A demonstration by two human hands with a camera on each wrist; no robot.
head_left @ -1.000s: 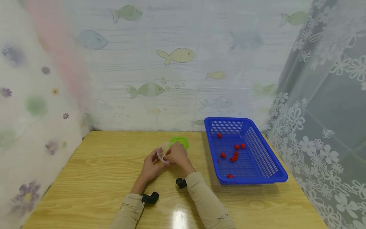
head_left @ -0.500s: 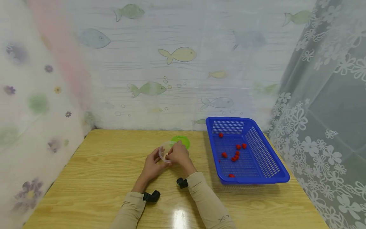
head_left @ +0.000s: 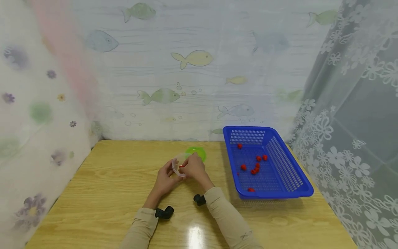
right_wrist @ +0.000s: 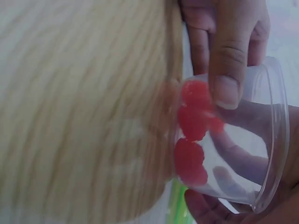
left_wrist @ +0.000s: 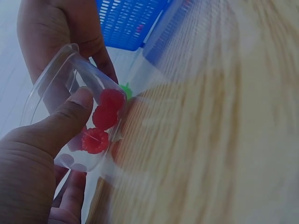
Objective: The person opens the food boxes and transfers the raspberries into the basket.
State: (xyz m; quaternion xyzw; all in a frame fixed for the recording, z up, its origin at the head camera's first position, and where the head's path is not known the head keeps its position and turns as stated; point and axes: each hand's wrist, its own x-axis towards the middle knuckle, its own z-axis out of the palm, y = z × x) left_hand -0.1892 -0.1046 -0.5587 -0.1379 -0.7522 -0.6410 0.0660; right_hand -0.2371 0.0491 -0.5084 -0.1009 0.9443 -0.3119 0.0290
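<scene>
A clear plastic tub is tilted just above or on the table, its mouth towards me. My left hand grips it from the left, thumb along its wall in the left wrist view. Several red raspberries lie at the bottom of the tub. The fingers of my right hand reach inside the tub. A bit of red shows at their tips in the head view; they appear to pinch a raspberry, partly hidden by the fingers and the cloudy plastic.
A blue perforated basket stands at the right of the wooden table, with several raspberries scattered in it. Behind the right hand lies a green lid. Patterned curtains border the table at the back and sides.
Red now shows at my right fingertips inside the tub, where none was visible before. The left hand keeps its grip on the tub; the view shifts slightly.
</scene>
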